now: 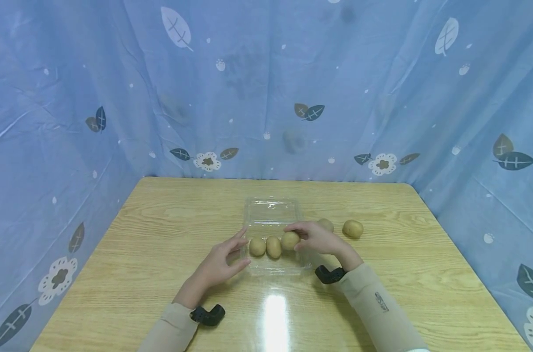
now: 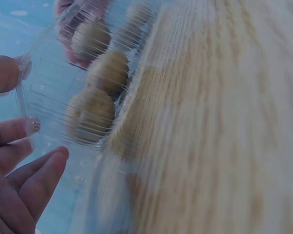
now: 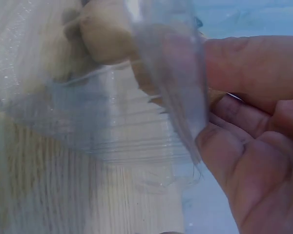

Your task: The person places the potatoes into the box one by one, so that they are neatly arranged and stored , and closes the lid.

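A clear plastic clamshell box (image 1: pixel 270 267) lies with its lid (image 1: pixel 271 211) folded back, away from me. Two potatoes, a round one (image 1: pixel 257 247) and an oval one (image 1: pixel 273 248), sit side by side in its tray. My right hand (image 1: pixel 321 238) pinches a third potato (image 1: pixel 290 240) between thumb and fingers, at the tray's right end beside the oval one. At the opposite end, my left hand (image 1: pixel 218 261) is spread along the wall, its fingertips (image 2: pixel 34 125) right at the rim. In the right wrist view the transparent wall partly covers the held potato and the fingers.
Two more potatoes lie on the wooden table (image 1: pixel 169 230) right of the box: one (image 1: pixel 353 229) in plain sight, the other (image 1: pixel 325 225) partly behind my right hand. A blue leaf-patterned curtain (image 1: pixel 266 88) surrounds the table at the back and sides.
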`<state>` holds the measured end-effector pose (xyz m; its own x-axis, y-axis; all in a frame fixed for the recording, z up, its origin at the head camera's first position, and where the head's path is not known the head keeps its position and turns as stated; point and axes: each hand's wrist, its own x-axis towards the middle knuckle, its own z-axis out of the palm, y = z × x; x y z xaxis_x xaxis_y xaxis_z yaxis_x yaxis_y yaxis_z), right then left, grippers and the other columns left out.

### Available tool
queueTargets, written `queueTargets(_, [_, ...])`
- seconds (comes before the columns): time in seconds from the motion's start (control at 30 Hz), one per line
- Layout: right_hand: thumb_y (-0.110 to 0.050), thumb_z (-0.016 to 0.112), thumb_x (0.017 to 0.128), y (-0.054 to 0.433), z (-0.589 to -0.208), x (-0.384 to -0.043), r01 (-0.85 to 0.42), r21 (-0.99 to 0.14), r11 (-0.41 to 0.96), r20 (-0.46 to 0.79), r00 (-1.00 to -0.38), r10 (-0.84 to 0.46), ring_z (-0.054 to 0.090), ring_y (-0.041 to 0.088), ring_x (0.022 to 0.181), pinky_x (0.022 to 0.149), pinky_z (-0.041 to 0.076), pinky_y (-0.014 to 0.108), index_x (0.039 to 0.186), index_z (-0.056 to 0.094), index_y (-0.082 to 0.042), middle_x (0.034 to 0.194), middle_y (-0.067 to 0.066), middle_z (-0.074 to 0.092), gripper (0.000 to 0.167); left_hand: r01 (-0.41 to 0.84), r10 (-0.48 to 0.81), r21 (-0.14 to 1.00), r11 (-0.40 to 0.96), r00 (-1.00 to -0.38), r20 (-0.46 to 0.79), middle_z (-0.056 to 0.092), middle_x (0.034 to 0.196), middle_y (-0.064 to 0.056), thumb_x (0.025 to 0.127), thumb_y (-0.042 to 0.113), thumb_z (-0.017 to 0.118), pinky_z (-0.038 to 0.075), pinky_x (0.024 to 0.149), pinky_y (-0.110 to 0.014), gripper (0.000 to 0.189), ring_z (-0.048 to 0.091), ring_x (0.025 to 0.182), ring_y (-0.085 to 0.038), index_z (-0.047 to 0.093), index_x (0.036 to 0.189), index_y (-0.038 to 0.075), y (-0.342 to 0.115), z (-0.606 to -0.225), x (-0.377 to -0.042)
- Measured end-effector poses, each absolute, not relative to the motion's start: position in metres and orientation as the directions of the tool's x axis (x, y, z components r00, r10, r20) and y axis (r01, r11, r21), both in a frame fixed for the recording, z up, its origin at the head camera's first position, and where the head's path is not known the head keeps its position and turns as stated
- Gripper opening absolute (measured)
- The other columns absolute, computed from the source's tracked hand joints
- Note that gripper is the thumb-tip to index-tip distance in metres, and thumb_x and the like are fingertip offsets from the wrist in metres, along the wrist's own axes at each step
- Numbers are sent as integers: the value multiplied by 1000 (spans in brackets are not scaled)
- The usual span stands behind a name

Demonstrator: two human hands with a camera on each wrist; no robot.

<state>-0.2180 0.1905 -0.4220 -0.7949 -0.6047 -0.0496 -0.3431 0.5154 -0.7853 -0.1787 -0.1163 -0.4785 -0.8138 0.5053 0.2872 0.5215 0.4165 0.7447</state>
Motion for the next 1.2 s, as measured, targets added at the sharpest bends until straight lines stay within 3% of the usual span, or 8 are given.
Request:
queueTargets(0.23, [-4,69,80,187,-420,-221,-383,-724,574,-84,-777,-624,52,29,122,102,47,46,129,57,-5,133,12,57,51,513,509,752,413,-815,276,27,155,-11,91,37,63,51,97,-35,56,57,118,-31,51,130,-2,-115,-478,-177])
queueTargets(0.5, [-5,72,78,185,-415,-225,-470,-619,629,-100,-748,-657,56,28,118,97,52,39,127,59,-5,130,12,59,51,495,502,766,410,-824,263,27,155,-10,91,37,63,51,98,-34,57,57,119,-31,51,130,-3,-115,-476,-176])
queueTargets(0.8, [-3,71,78,179,-407,-222,-460,-580,672,-141,-756,-640,56,29,114,94,52,41,126,58,-4,129,14,59,49,500,504,767,402,-820,271,27,155,-7,91,35,63,51,98,-34,56,56,120,-31,51,129,-3,-115,-476,-177])
queueTargets(1.2, [3,67,75,177,-404,-226,-520,-524,675,-195,-698,-689,58,23,107,90,52,36,123,61,-4,125,11,61,48,515,508,761,394,-812,287,28,155,-10,90,31,65,51,98,-32,54,53,124,-31,52,128,-5,-116,-476,-177])
